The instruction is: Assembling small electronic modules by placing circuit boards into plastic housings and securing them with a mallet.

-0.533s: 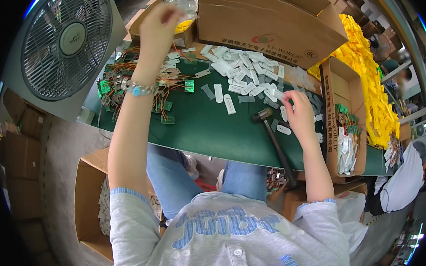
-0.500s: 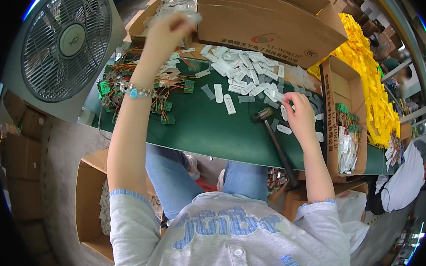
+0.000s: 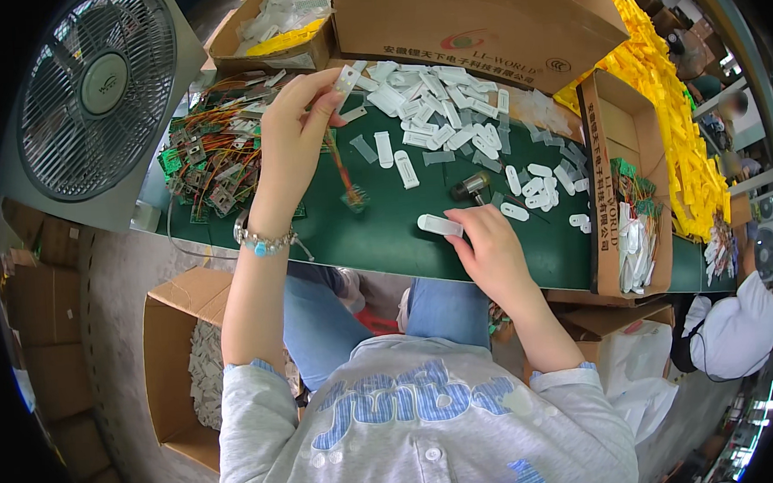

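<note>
Left hand (image 3: 297, 124) now back from the box, pinching a white casing (image 3: 346, 77); right hand (image 3: 490, 249) gripping another (image 3: 440, 225), fingertips hidden.

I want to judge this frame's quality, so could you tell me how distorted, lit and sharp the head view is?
Head view: strong fisheye, the green table edge and cardboard box bowing, black corners. Lighting even, soft shadows, no harsh glare. Left hand and right hand are sharp; the person at the right rim is small and squeezed.

Small assembly workshop: green bench (image 3: 386, 233) strewn with white plastic casings (image 3: 437, 116) and wired circuit boards (image 3: 212, 167), cardboard boxes (image 3: 471, 23) all around, box fan (image 3: 99, 86) alongside.
</note>
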Demonstrator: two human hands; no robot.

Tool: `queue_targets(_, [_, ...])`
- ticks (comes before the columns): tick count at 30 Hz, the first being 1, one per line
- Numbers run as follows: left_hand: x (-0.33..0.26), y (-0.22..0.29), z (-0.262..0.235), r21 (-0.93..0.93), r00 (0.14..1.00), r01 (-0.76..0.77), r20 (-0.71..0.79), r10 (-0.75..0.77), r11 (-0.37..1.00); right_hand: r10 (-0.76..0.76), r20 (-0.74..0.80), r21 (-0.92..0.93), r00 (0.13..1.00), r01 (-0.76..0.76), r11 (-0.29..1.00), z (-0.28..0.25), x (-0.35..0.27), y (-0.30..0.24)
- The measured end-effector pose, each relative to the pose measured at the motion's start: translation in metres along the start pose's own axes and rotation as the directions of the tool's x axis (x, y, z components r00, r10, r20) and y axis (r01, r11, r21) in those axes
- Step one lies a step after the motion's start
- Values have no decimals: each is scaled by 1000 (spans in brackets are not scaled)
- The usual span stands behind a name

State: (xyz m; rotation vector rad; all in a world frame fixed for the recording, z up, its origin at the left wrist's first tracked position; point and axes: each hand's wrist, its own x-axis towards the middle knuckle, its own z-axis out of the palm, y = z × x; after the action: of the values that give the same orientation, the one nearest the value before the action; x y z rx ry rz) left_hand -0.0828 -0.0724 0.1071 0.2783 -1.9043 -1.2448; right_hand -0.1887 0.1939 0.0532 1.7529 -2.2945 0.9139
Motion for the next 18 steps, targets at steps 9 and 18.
queue_targets(9, [-38,13,15,365,962,-253,188,196,896,146,195,38,970,-156,987,9,-9,2])
queue_targets(18, [-106,-12,61,185,933,7,353,-73,983,134,244,12,960,-142,990,13,-20,8])
